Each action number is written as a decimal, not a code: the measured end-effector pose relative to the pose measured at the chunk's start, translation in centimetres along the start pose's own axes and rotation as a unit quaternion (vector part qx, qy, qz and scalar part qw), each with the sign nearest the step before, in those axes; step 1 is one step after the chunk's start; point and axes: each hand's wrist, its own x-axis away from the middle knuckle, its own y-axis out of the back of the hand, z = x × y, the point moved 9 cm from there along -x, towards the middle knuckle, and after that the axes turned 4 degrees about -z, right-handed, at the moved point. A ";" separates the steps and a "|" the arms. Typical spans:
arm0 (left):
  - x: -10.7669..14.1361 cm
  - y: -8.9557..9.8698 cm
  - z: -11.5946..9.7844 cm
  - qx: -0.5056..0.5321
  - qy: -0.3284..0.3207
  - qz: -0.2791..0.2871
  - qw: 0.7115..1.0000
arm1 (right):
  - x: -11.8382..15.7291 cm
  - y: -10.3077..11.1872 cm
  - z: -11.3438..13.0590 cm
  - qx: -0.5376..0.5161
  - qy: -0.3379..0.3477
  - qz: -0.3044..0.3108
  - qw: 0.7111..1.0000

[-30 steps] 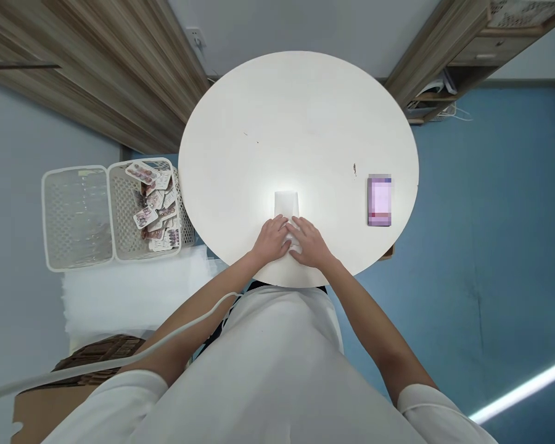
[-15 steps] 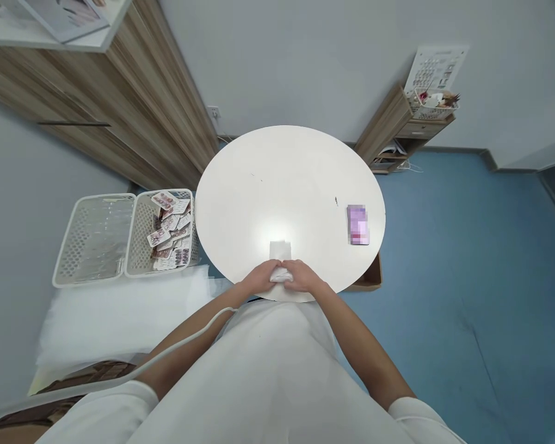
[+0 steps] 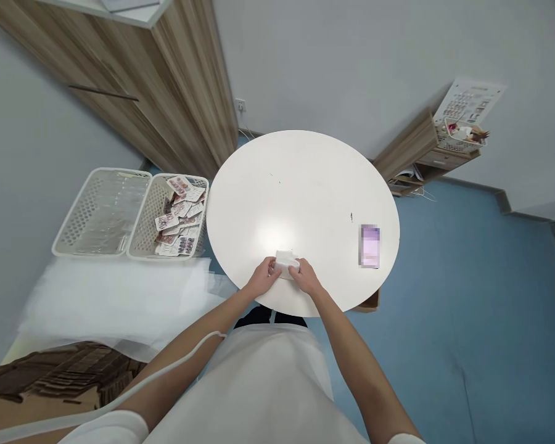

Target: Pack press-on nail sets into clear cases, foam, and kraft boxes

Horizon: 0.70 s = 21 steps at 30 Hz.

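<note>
At the near edge of the round white table (image 3: 314, 179), both my hands hold a small folded white sheet (image 3: 286, 259), thin and soft-looking. My left hand (image 3: 263, 277) grips its left side with thumb and curled fingers. On the opposite side, my right hand (image 3: 306, 277) pinches the sheet's right edge. Whether anything lies inside the folds cannot be seen. A phone-like purple item (image 3: 369, 246), blurred out, lies on the table to the right.
Left of the table stand a white basket of printed cards (image 3: 180, 216) and a basket of clear plastic pieces (image 3: 104, 213). Below them is a stack of translucent white sheets (image 3: 115, 296), with brown cardboard (image 3: 65, 376) nearer. A white cable (image 3: 166, 370) crosses my left arm.
The camera view has shifted, and more of the cardboard shows. The white sheet now appears folded more compactly, with my hands at its two sides and slightly farther apart.
</note>
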 end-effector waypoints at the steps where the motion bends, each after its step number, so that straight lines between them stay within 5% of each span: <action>1: -0.1 0.1 0.6 0.007 0.026 -0.019 0.999 | -0.2 0.1 -0.5 -0.001 -0.015 -0.020 1.000; 5: -0.7 0.3 1.8 -0.016 0.084 -0.068 0.994 | -0.3 0.8 -2.2 -0.013 -0.046 -0.108 0.993; 9: -1.1 1.0 2.2 -0.036 0.117 -0.114 0.986 | 1.4 1.5 -1.7 0.006 -0.006 -0.141 0.990; 16: 0.1 2.1 2.2 -0.053 0.190 -0.124 0.973 | 3.9 -0.1 0.0 0.135 0.085 -0.006 0.987; 21: 2.5 3.2 2.7 -0.049 0.210 -0.131 0.968 | 3.1 0.2 -2.1 -0.006 0.012 0.006 1.000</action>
